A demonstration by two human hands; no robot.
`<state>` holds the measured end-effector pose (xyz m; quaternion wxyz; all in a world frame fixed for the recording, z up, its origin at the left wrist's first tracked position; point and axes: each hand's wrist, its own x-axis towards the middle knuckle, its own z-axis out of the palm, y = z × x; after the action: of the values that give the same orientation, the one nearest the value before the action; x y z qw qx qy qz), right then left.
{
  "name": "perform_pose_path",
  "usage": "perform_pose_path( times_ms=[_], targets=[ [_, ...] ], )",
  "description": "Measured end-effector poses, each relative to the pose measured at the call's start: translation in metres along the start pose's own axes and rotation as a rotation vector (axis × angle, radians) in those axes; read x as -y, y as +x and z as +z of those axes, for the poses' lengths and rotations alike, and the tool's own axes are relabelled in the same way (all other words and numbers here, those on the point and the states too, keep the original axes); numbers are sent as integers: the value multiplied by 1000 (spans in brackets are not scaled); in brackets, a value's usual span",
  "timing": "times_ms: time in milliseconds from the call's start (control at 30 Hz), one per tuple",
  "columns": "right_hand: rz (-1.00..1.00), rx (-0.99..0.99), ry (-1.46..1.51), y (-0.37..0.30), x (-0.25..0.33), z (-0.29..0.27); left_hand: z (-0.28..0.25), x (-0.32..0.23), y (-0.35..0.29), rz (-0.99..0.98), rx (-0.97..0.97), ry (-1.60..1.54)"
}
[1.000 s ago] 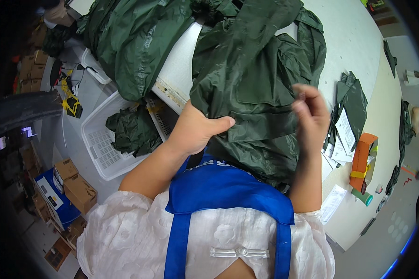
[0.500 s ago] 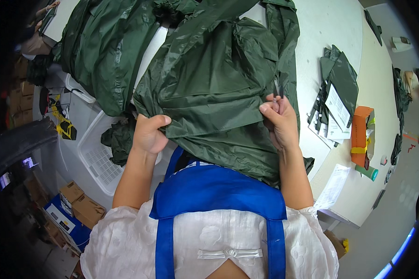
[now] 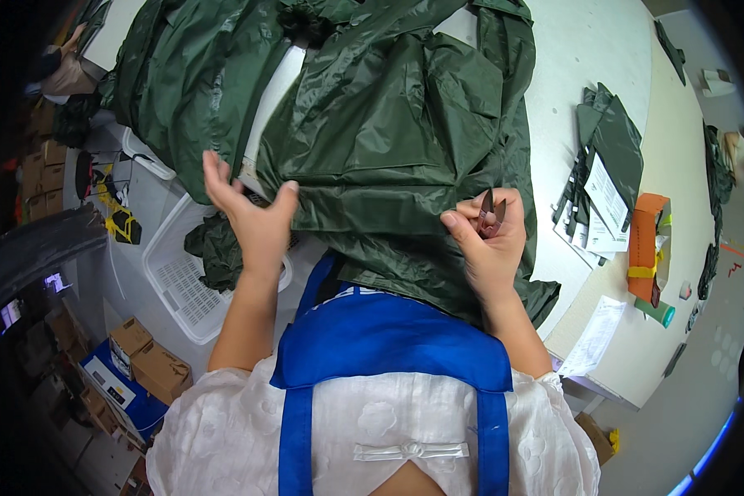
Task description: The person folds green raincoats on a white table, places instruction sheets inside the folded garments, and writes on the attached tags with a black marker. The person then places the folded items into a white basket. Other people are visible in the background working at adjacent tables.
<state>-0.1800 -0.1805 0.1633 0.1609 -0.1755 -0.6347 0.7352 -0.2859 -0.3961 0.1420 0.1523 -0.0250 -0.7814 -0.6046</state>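
A dark green, shiny garment (image 3: 372,136) lies spread over the table edge and hangs down toward my lap, with a long seam across its near part. My left hand (image 3: 258,219) is open beside the garment's left edge, its fingers apart and thumb raised, holding nothing. At the right, my right hand (image 3: 498,252) is closed around small thread snips (image 3: 487,205), whose dark blades point up out of the fist. Its thumb and fingertips are at the cloth; whether they also pinch it I cannot tell.
More green cloth (image 3: 186,91) is heaped at the far left. Below it, a white plastic basket (image 3: 169,285) holds green fabric. On the right of the white table (image 3: 566,66) lie folded green pieces with papers (image 3: 608,194), an orange box (image 3: 643,236) and a green cylinder (image 3: 657,312).
My left hand has let go of the cloth and opened, lifting slightly. The right hand has moved a little left and down, and the snips' blades now show more plainly.
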Motion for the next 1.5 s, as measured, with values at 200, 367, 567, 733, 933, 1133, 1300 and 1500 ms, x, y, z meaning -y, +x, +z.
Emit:
perform_pose_path(
  times_ms=[200, 367, 567, 733, 933, 1133, 1300, 1500],
  targets=[
    [75, 134, 30, 0, 11, 13, 43, -47, -17, 765, 622, 258],
    [73, 115, -285, 33, 31, -15, 56, -37, -16, 950, 491, 142],
    [-101, 442, -576, 59, 36, -5, 56, -41, -13, 1012, 472, 144],
    [136, 260, -237, 54, 36, -11, 55, -42, -10, 979, 472, 128],
    [18, 296, -560, 42, 40, -37, 54, -40, -10, 955, 454, 114],
    [-11, 303, -502, 41, 31, -23, 53, -42, -9, 945, 487, 114],
    [47, 244, -384, 44, 26, -28, 51, -39, -9, 923, 488, 108],
    [126, -267, -321, 158, -9, -95, 51, -34, -13, 629, 915, 97]
  ],
)
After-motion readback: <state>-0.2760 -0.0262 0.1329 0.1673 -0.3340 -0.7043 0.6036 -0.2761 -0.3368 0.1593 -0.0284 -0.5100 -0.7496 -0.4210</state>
